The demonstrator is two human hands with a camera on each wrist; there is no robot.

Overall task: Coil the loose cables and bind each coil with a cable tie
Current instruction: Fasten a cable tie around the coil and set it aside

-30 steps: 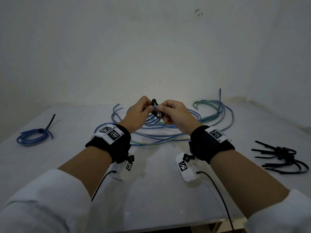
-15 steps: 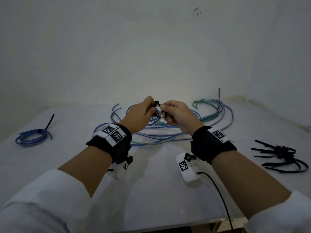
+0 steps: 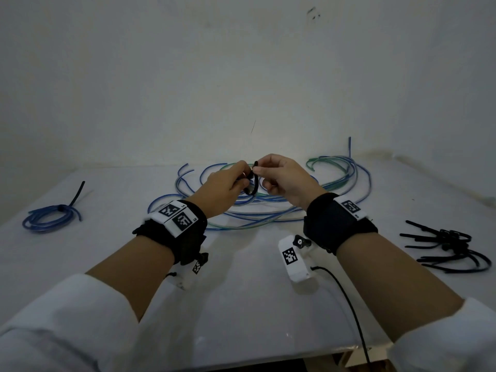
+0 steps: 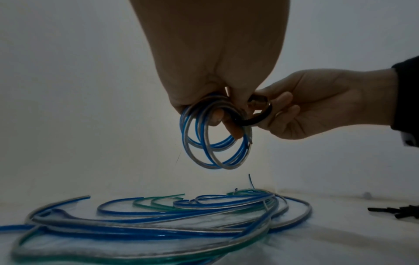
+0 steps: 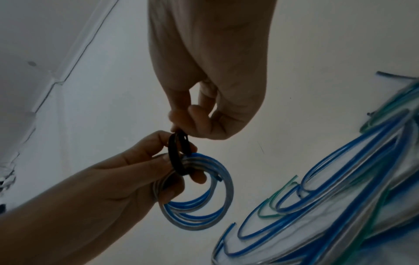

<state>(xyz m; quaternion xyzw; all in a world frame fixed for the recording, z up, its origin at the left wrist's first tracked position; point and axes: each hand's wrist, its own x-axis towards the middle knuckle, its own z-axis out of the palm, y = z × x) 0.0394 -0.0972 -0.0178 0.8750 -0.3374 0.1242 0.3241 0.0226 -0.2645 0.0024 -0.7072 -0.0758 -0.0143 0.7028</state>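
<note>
Both hands meet above the tabletop (image 3: pixel 241 304): the left hand (image 3: pixel 222 187) grips a small coil of blue-and-clear plastic cable (image 4: pixel 215 141), and the right hand (image 3: pixel 284 178) pinches the black plastic cable tie (image 5: pixel 175 157) looped around it. Springy, light turns probably want holding right beside the tie.

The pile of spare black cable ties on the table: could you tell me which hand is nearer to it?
Right. The right hand is raised over the loose cables, left of the spare black cable ties; the left hand is further left, beyond it.
</note>
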